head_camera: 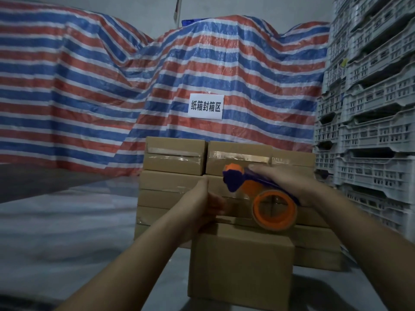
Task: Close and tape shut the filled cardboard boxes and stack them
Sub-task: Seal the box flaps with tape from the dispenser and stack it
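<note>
Right hand [289, 182] grips the tape gun [258, 194] above the box [241, 265]; left hand [202, 205], fingers relaxed, steadies its far-left edge.

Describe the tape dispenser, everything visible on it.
The tape dispenser is a handheld tape gun, plastic by its look, with a purple-blue body and orange parts. Its head end, with an orange roller, points up and left; an orange hub carrying a roll of brownish tape sits at the lower right. It is tilted, held above the near cardboard box and in front of the stacked boxes. The right hand grips it from above. The left hand is beside it, not clearly touching. Motion blur hides fine detail.
</note>
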Demonstrator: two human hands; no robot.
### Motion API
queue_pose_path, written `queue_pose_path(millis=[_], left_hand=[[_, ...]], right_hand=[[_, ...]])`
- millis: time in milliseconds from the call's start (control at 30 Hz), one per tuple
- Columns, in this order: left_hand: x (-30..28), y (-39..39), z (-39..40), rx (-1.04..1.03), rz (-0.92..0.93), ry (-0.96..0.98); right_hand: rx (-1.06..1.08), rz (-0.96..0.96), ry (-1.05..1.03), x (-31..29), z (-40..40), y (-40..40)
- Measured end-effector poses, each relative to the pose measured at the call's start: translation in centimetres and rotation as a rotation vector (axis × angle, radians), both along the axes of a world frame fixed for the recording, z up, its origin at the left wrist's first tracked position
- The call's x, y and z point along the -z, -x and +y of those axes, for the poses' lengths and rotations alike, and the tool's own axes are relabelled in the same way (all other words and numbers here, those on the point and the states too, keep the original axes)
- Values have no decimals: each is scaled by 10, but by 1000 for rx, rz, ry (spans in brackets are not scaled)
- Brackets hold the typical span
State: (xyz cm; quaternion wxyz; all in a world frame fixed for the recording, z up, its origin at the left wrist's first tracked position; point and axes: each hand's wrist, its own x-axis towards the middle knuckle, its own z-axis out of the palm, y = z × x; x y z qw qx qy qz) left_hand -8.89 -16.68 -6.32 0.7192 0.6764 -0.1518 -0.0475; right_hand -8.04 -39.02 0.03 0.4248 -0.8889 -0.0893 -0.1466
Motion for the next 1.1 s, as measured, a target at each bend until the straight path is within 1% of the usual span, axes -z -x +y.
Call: queue_pose_path(millis=[167,300,433,633,800,1000,1100], left_hand=[[-7,0,3,13,113,83],[-9,0,2,27,182,144],[-14,-2,4,75,230,149],[-16,-2,3,94,263,168],[-15,-4,4,61,285,246],[-8,-7,6,6,240,177],[-2,-10,7,-37,255,250]], right_hand=[[-18,17,85,-4,6,-1],[-33,18,52,-3,5,0],[-12,15,47,-2,4,0],[-10,6,74,-3,8,5],[9,22,140,-7,11,8],[-31,184,225,-20,5,4],[-60,131,230,-21,-4,-2]])
